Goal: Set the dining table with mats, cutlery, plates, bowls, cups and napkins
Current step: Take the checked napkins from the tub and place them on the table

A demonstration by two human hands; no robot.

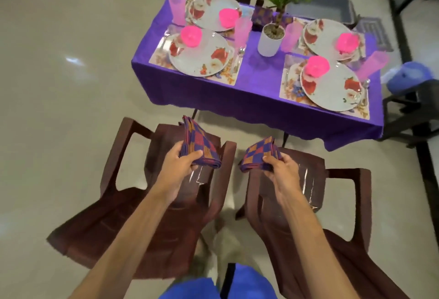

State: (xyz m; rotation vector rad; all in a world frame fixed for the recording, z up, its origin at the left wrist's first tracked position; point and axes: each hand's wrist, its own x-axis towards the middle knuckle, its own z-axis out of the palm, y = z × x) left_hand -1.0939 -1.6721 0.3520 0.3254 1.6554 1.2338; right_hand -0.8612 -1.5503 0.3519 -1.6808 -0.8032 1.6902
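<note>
Both grips pinched folded checkered napkins: the left hand (pixel 177 164) held one napkin (pixel 199 145), the right hand (pixel 281 170) another (pixel 260 155), above two brown chairs (pixel 133 203), near the purple tabletop (pixel 256 89) set with plates (pixel 202 55).

We note woven cloth, matt and ribbed in a purple-orange-red check, for both folded napkins: the left napkin (pixel 200 146) and the right napkin (pixel 260 155); the table (pixel 259 99) wears a purple tablecloth with a satin-like sheen. The plates (pixel 202 55) look like glazed ceramic, glossy white with printed flowers, on smooth glossy placemats (pixel 228 78); the pink cups (pixel 242 31) read as translucent plastic and the pink bowls (pixel 191 36) as opaque plastic. The brown chairs (pixel 166 203) appear moulded plastic with a dull shine, the white plant pot (pixel 269 44) smooth and matt, and the floor (pixel 59 61) polished and reflective.
</note>
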